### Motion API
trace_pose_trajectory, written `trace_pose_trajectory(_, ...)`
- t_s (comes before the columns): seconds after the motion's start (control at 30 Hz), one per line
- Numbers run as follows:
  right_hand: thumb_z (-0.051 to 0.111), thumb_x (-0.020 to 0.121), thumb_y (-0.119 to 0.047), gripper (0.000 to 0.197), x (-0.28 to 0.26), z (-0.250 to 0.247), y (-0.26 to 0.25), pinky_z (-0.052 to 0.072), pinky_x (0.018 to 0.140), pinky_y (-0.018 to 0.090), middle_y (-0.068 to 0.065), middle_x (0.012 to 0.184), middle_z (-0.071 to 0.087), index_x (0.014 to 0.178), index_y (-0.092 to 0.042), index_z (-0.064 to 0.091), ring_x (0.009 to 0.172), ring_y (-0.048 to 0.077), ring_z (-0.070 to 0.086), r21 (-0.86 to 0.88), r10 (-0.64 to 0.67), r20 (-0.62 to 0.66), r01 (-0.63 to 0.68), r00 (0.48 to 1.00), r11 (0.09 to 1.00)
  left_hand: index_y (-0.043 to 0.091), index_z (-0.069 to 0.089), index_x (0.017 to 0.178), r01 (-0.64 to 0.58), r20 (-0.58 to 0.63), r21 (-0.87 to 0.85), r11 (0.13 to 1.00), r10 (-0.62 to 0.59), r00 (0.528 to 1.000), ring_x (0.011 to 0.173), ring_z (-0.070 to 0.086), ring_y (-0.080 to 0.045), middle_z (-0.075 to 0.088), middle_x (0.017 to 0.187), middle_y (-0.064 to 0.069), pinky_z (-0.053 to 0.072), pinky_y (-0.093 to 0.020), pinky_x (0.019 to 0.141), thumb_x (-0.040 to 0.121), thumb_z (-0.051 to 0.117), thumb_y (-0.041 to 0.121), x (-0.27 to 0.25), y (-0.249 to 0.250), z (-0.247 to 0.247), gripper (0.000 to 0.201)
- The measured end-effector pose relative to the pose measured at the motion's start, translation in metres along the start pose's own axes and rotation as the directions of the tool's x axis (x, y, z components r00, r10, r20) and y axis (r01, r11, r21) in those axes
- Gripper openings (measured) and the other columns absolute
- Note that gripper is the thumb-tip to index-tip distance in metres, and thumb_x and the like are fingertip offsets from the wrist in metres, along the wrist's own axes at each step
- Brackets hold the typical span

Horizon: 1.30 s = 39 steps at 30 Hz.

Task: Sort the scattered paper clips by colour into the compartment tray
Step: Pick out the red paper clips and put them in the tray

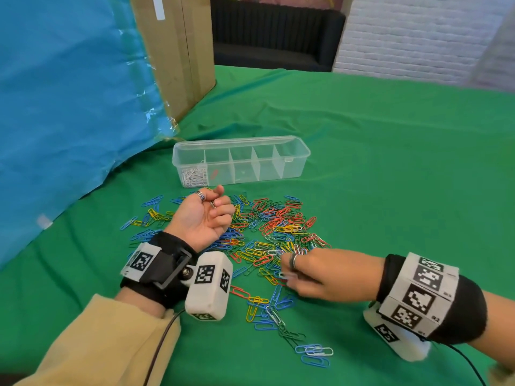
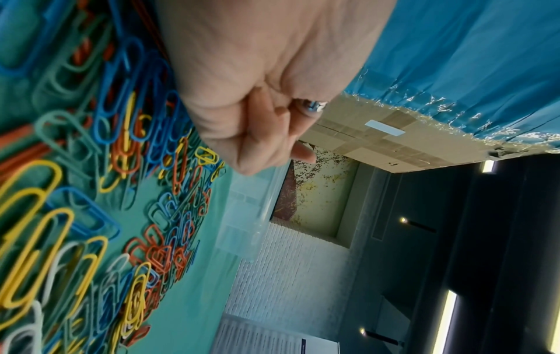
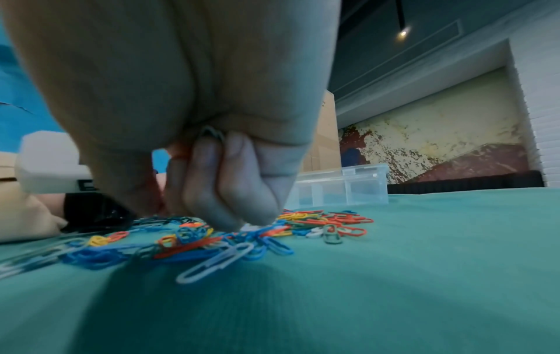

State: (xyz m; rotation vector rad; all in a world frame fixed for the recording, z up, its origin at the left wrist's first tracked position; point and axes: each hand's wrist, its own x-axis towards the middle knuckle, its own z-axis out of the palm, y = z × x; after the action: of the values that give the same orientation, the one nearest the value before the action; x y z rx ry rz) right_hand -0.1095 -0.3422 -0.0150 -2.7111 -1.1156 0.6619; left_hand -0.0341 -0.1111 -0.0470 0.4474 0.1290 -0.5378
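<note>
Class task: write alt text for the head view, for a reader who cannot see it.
Two hands work over a scattered pile of coloured paper clips on a green cloth: the right hand pinches a clip, the left hand lies palm-up, fingers curled. Behind stands a clear plastic compartment tray, white clips in its leftmost compartment.

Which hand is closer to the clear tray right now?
Left. The left hand sits just in front of the tray; the right hand is farther back, over the paper clips.
</note>
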Motion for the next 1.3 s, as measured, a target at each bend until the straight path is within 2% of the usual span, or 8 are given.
trace_pose_trajectory(0.1, 0.035, 0.101, -0.026, 0.026, 0.003, -0.005, 0.000, 0.035, 0.061, 0.029, -0.001, 0.063, 0.039, 0.075, -0.023, 0.032, 0.058, 0.019, 0.037, 0.235, 0.032, -0.048, -0.020, 0.998, 0.972, 0.009, 0.055, 0.065, -0.012, -0.013, 0.013, 1.000, 0.012, 1.000, 0.034, 0.033, -0.010, 0.036, 0.053, 0.001, 0.023, -0.018, 0.026, 0.025, 0.082, -0.013, 0.002, -0.002, 0.000, 0.053)
trace_pose_trajectory(0.27, 0.039, 0.099, -0.027, 0.032, 0.010, -0.005, -0.004, 0.028, 0.040, 0.016, -0.012, 0.048, 0.035, 0.068, -0.019, 0.033, 0.040, 0.007, 0.027, 0.689, 0.041, -0.027, -0.011, 0.999, 0.725, 0.008, 0.056, 0.065, -0.018, -0.010, -0.001, 1.000, 0.018, 1.000, 0.035, 0.033, -0.010, 0.036, 0.053, 0.001, 0.023, -0.018, 0.027, 0.026, 0.082, -0.013, 0.003, -0.002, -0.002, 0.052)
trace_pose_trajectory(0.53, 0.033, 0.093, -0.003, 0.030, 0.015, -0.009, -0.021, 0.044, 0.066, 0.032, -0.007, 0.068, 0.054, 0.099, -0.019, 0.057, 0.063, 0.018, 0.048, 0.353, -0.012, 0.054, -0.008, 0.998, 0.935, 0.008, 0.058, 0.063, -0.007, -0.036, -0.030, 1.000, 0.006, 0.999, 0.034, 0.033, -0.010, 0.035, 0.052, 0.001, 0.022, -0.018, 0.028, 0.038, 0.077, -0.012, 0.005, -0.001, -0.002, 0.038)
trace_pose_trajectory(0.7, 0.046, 0.095, -0.040, 0.023, 0.009, -0.008, -0.034, 0.031, 0.053, 0.015, -0.008, 0.063, 0.047, 0.093, -0.019, 0.057, 0.053, 0.008, 0.040, 0.135, 0.023, 0.059, -0.031, 0.998, 0.990, 0.015, 0.049, 0.069, -0.034, -0.184, 0.061, 0.998, 0.045, 0.982, 0.033, 0.028, -0.007, 0.031, 0.052, 0.004, 0.015, -0.015, 0.031, 0.072, 0.041, 0.005, 0.007, -0.003, 0.002, 0.013)
trace_pose_trajectory(0.8, 0.060, 0.081, -0.055, 0.035, 0.011, -0.001, -0.040, 0.032, 0.053, 0.020, -0.010, 0.064, 0.042, 0.093, -0.023, 0.057, 0.062, 0.011, 0.043, 0.022, 0.065, 0.064, -0.066, 0.996, 0.998, 0.016, 0.049, 0.069, -0.031, -0.209, 0.075, 0.997, 0.046, 0.977, 0.033, 0.028, -0.007, 0.031, 0.051, 0.005, 0.013, -0.016, 0.031, 0.075, 0.038, 0.007, 0.005, -0.004, 0.002, 0.015)
trace_pose_trajectory(1.03, 0.060, 0.085, -0.040, 0.019, 0.021, -0.004, -0.024, 0.024, 0.049, 0.013, -0.011, 0.062, 0.039, 0.095, -0.023, 0.058, 0.062, 0.014, 0.042, 0.025, 0.134, -0.054, -0.133, 0.989, 0.991, 0.016, 0.050, 0.072, -0.026, -0.229, 0.087, 0.996, 0.045, 0.972, 0.033, 0.027, -0.007, 0.031, 0.051, 0.005, 0.012, -0.016, 0.032, 0.074, 0.039, 0.006, 0.005, -0.004, 0.003, 0.014)
trace_pose_trajectory(1.2, 0.056, 0.087, -0.031, 0.010, 0.026, -0.004, -0.023, 0.036, 0.057, 0.025, -0.007, 0.061, 0.043, 0.089, -0.021, 0.059, 0.060, 0.014, 0.042, -0.003, 0.105, -0.089, -0.106, 0.990, 0.994, 0.015, 0.050, 0.073, -0.030, -0.221, 0.086, 0.996, 0.048, 0.974, 0.032, 0.027, -0.007, 0.031, 0.050, 0.005, 0.014, -0.016, 0.030, 0.074, 0.039, 0.006, 0.005, -0.003, 0.005, 0.014)
trace_pose_trajectory(1.3, 0.055, 0.086, -0.022, 0.007, 0.029, -0.013, -0.019, 0.031, 0.048, 0.012, -0.011, 0.049, 0.049, 0.082, -0.021, 0.060, 0.049, 0.004, 0.046, 0.031, 0.085, -0.052, -0.083, 0.995, 0.996, 0.015, 0.049, 0.074, -0.035, -0.220, 0.093, 0.995, 0.055, 0.974, 0.033, 0.026, -0.007, 0.030, 0.050, 0.005, 0.012, -0.016, 0.032, 0.074, 0.038, 0.006, 0.005, -0.003, 0.005, 0.014)
